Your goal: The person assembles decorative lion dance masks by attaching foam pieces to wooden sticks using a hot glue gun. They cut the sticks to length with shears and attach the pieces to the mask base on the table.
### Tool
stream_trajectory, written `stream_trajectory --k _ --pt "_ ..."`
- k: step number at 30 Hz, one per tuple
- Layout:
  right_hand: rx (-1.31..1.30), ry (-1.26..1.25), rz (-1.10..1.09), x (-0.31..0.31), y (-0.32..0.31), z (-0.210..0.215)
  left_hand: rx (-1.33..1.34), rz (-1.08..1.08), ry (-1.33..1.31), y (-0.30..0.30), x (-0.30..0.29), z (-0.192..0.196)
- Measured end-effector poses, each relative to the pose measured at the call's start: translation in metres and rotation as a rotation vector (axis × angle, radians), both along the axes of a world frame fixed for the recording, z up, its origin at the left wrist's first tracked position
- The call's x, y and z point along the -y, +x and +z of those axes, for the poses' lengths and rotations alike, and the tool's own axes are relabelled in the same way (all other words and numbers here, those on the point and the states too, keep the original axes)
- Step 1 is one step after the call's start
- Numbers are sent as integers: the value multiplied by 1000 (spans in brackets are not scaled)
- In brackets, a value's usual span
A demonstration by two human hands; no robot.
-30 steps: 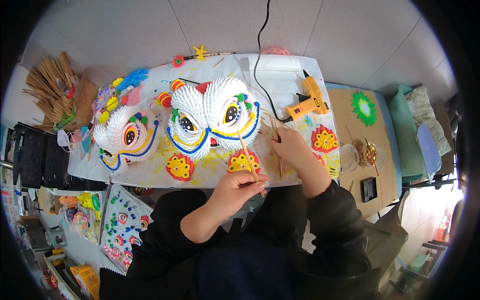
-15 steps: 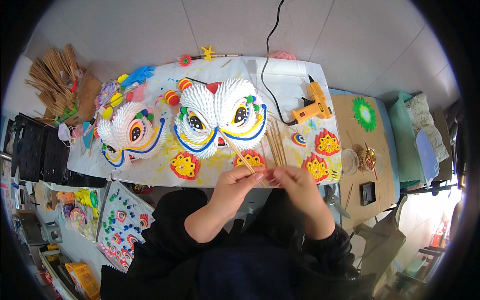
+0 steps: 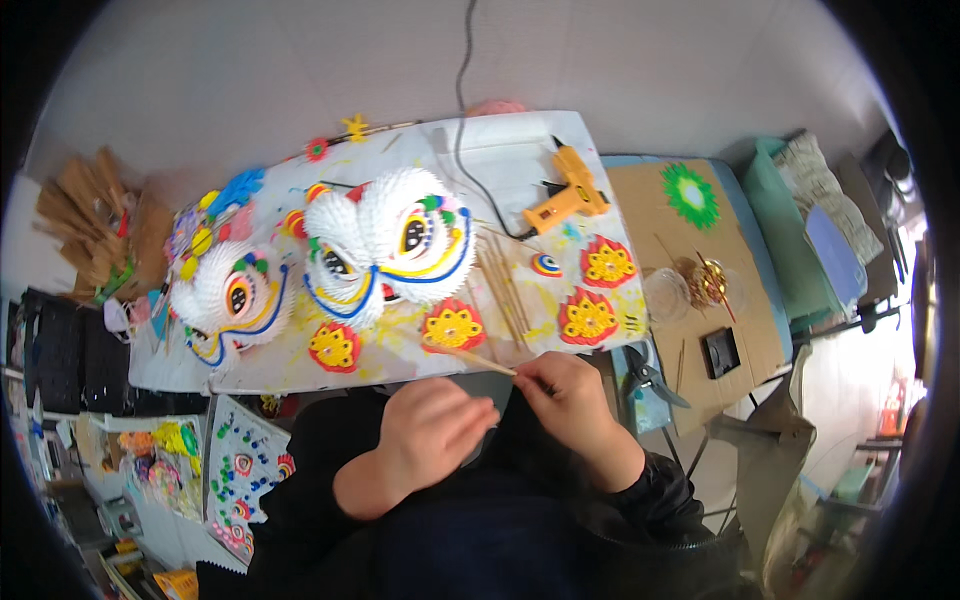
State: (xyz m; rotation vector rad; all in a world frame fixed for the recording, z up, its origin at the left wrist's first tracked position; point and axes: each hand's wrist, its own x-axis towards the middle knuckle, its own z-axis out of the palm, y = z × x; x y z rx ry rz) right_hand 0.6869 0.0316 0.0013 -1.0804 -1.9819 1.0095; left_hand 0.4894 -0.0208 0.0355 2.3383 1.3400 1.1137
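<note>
My right hand [image 3: 568, 400] is pinching the end of a thin bamboo stick [image 3: 470, 356] over the table's front edge; I cannot tell if it is one stick or more. The stick points left, its far end over a red and yellow flame-shaped ornament [image 3: 455, 325]. Beside it, my left hand [image 3: 435, 432] is off the stick, fingers stretched out and slightly blurred, holding nothing. Several more bamboo sticks [image 3: 505, 290] lie on the table behind my right hand. A white lion-head mask [image 3: 400, 250] with blue and yellow trim stands beyond, and a second similar mask [image 3: 232, 300] is to its left.
An orange glue gun [image 3: 568, 195] with a dark cord lies at the back right. Two flame ornaments [image 3: 588, 316] and a small eye-shaped piece [image 3: 545, 264] sit near it. Pruning shears [image 3: 652, 380] rest at the right edge. Left, a tray [image 3: 222, 440] holds small coloured parts.
My left hand has let go of the stick and drawn back toward me. My right hand now holds the stick, which lies flatter. The whole view has shifted and turned a little.
</note>
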Motion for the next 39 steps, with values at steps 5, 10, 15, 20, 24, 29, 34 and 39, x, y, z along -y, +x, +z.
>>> stream_trajectory --k 5,10,15,20,24,29,34,39 --pt "253 337 221 17 29 12 -425 -163 -121 10 -6 8" --pt "205 298 130 32 52 -3 -379 -175 -318 21 0 -10" --pt "497 260 -399 35 119 -66 48 17 -707 20 6 -29" --pt "1094 -161 -534 52 177 -125 874 -23 -1270 12 14 -39" --pt "1059 -65 -577 50 186 -150 1022 39 -1362 8 24 -45" --pt "873 -85 -614 51 198 -150 1122 43 -1338 -2 36 -48" --pt "57 -650 -691 91 201 -79 1127 17 -1330 -11 43 -52" --pt "281 -262 16 111 130 -14 1045 -20 -1336 -20 51 -62"
